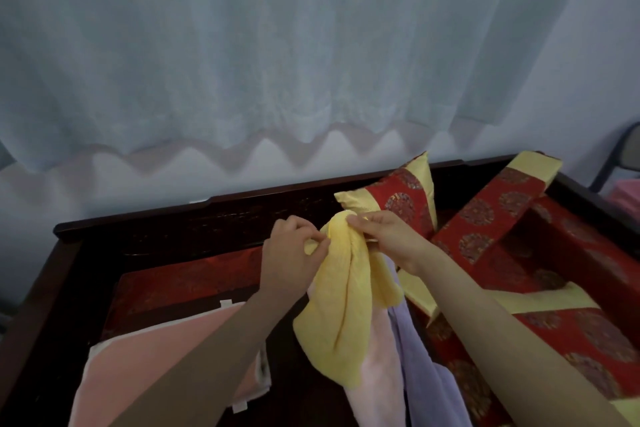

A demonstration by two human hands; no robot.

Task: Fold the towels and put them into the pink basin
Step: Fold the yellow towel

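Two hands hold a yellow towel [346,305] up over a dark wooden bench [173,218].

The left hand [291,253] has its fingers curled and pinches a bunched edge of the towel between thumb and forefinger; the right hand [388,236], just beside it, grips the towel's top fold with curled fingers and thumb. The towel hangs crumpled from both grips above the middle of the bench seat. A pale pink towel [374,388] and a lavender towel [415,357] hang just under it, over the front of the bench. A folded salmon-pink towel [138,364] lies flat on the left part of the bench seat. Red-and-gold cushions [491,215] lean at the right end of the bench, and a pale curtain [277,45] hangs behind its backrest.
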